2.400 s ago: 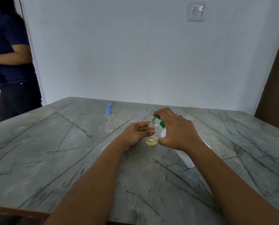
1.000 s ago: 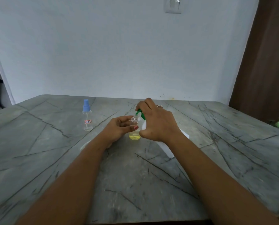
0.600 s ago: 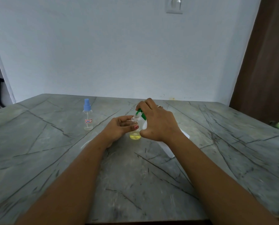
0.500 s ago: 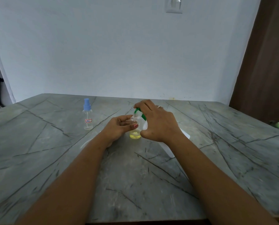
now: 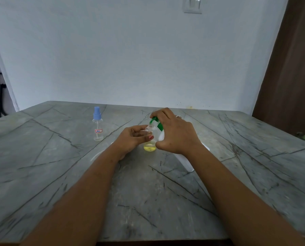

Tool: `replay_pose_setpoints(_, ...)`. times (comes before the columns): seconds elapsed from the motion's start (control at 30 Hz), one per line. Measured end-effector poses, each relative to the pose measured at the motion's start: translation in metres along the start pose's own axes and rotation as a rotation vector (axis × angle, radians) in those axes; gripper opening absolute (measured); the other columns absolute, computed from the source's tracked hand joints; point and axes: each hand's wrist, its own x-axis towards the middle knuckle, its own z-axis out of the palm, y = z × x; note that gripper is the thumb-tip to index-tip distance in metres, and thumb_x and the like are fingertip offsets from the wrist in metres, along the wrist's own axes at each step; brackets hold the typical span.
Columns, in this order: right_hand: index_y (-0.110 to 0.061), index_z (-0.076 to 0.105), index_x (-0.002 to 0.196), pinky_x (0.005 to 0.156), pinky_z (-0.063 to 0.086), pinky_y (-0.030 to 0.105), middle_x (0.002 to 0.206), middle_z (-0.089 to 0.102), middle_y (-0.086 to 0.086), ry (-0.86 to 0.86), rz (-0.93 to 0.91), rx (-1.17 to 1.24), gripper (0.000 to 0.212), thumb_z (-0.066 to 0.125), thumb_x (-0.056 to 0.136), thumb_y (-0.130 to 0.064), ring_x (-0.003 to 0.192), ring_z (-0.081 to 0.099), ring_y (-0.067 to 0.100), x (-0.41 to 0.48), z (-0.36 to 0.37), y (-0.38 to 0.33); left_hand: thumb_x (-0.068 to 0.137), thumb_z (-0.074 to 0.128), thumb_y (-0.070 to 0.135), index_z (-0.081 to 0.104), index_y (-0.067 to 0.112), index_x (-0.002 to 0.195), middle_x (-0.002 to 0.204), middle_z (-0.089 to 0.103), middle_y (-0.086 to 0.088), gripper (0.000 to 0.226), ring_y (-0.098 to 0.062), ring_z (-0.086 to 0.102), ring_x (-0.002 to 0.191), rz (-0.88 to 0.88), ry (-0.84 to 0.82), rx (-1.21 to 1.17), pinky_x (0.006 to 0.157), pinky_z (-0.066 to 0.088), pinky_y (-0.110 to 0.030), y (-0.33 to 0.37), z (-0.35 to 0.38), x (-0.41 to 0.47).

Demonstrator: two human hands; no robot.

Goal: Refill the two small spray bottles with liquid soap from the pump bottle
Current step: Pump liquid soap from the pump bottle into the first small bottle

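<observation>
Left hand (image 5: 132, 139) is gripping the uncapped small spray bottle (image 5: 150, 142); its fingers (image 5: 139, 133) are curling closely round the clear body, and the thumb with the red nail is lying across the front; this bottle is standing upright near the middle of the counter (image 5: 59, 174); a shallow layer of yellow liquid is sitting at its bottom.

Right hand (image 5: 174, 134) is holding the pump bottle (image 5: 186, 163), which is leaning toward the small bottle; its fingers (image 5: 163, 112) are hooking over the green pump head (image 5: 159, 125), with the thumb tucking low against the white body; the green spout is pointing down at the open neck; cannot tell whether it is touching the rim.

Second spray bottle (image 5: 97, 126), with its blue cap on and a small label on its clear body, is standing upright to the left, well apart from both hands.

A white object (image 5: 97, 155) is showing from beneath the left forearm; cannot tell what it is.
</observation>
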Motion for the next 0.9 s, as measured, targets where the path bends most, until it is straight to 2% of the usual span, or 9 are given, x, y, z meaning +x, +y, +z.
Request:
replay_pose_setpoints(0.1,-0.030,0.043,0.115,0.058,0.049,0.026,0.111,0.042,-0.010,0.010,-0.005,0.016,0.069,0.073,0.054,-0.042,0.077,0.052,0.012,0.0006,-0.0019,0.0005,0.078,0.070,0.020,0.055,0.019,0.126,0.106,0.063,0.012,0.050,0.003,0.061,0.088,0.008,-0.006,-0.005,0.062,0.048,-0.006,-0.0005,0.0009,0.0006)
replay_pose_setpoints(0.27,-0.029,0.043,0.115,0.053,0.037,0.021,0.111,0.042,-0.009,0.010,-0.006,0.014,0.068,0.073,0.055,-0.041,0.075,0.049,0.012,0.0014,-0.0016,-0.0003,0.078,0.070,0.019,0.056,0.018,0.124,0.100,0.064,0.014,0.049,0.008,0.063,0.079,0.006,0.003,-0.012,0.057,0.047,-0.005,-0.0009,0.0003,0.0006)
replay_pose_setpoints(0.4,-0.030,0.042,0.125,0.059,0.041,0.023,0.119,0.043,-0.010,-0.003,-0.012,0.051,0.076,0.072,0.057,-0.042,0.080,0.049,0.011,-0.0002,-0.0008,0.0024,0.078,0.069,0.020,0.056,0.018,0.124,0.096,0.063,0.017,0.048,0.013,0.062,0.076,0.002,0.016,-0.013,0.056,0.045,-0.003,-0.0012,0.0007,0.0007)
replay_pose_setpoints(0.57,-0.028,0.044,0.114,0.057,0.048,0.025,0.109,0.041,-0.009,0.018,0.002,0.032,0.068,0.074,0.055,-0.042,0.075,0.051,0.012,0.0010,-0.0028,0.0002,0.077,0.071,0.022,0.056,0.021,0.125,0.101,0.065,0.015,0.050,0.008,0.063,0.082,-0.004,-0.005,0.006,0.059,0.046,-0.005,-0.0003,0.0012,0.0012)
replay_pose_setpoints(0.67,-0.028,0.043,0.115,0.057,0.048,0.025,0.110,0.042,-0.009,0.023,0.006,0.024,0.068,0.074,0.055,-0.041,0.076,0.051,0.013,0.0014,-0.0016,-0.0004,0.077,0.070,0.021,0.056,0.019,0.125,0.102,0.065,0.013,0.049,0.006,0.064,0.083,0.001,-0.002,-0.004,0.059,0.047,-0.006,-0.0009,0.0010,0.0006)
replay_pose_setpoints(0.8,-0.029,0.042,0.123,0.061,0.050,0.026,0.117,0.043,-0.010,0.007,-0.006,0.023,0.074,0.073,0.056,-0.042,0.080,0.052,0.012,0.0004,0.0004,-0.0010,0.079,0.068,0.024,0.054,0.020,0.127,0.112,0.063,0.009,0.050,0.001,0.060,0.092,-0.010,0.008,0.000,0.071,0.045,-0.009,0.0008,0.0009,-0.0007)
replay_pose_setpoints(0.9,-0.029,0.043,0.116,0.056,0.045,0.023,0.110,0.042,-0.011,0.016,0.003,0.040,0.069,0.073,0.055,-0.042,0.075,0.051,0.012,0.0015,-0.0010,0.0002,0.078,0.070,0.023,0.056,0.022,0.123,0.101,0.064,0.017,0.048,0.004,0.062,0.086,-0.003,-0.007,0.004,0.065,0.045,-0.006,0.0018,0.0016,-0.0021)
